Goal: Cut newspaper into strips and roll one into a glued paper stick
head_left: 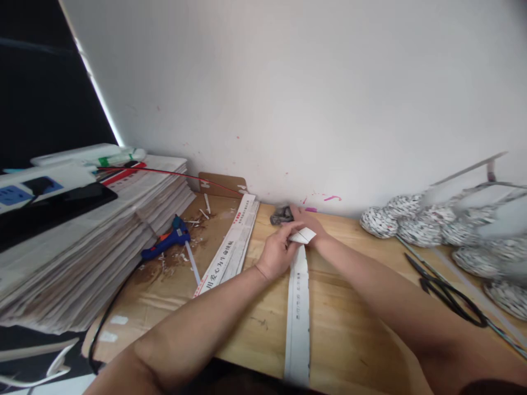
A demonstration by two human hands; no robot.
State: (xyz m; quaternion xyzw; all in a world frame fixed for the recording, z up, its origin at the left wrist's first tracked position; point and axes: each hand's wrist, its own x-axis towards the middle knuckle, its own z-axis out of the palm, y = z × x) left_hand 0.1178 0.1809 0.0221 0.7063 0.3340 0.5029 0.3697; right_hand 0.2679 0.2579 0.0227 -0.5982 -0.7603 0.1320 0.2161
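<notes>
My left hand point(279, 251) is closed on the folded upper end of a long newspaper strip point(300, 312), which runs down the wooden table to its front edge. Behind it, my right hand point(307, 220) reaches toward the wall, beside a small dark grey crumpled thing point(282, 214). Its fingers are mostly hidden and blurred, so whether it holds anything is unclear. A stack of printed paper strips point(230, 247) lies left of my left hand.
A blue glue gun point(167, 239) rests on cardboard point(135, 296) beside a tall newspaper stack point(135, 219). At right lie black scissors point(448, 296) and several woven paper balls point(420, 231). A power strip point(45, 184) sits on the stack.
</notes>
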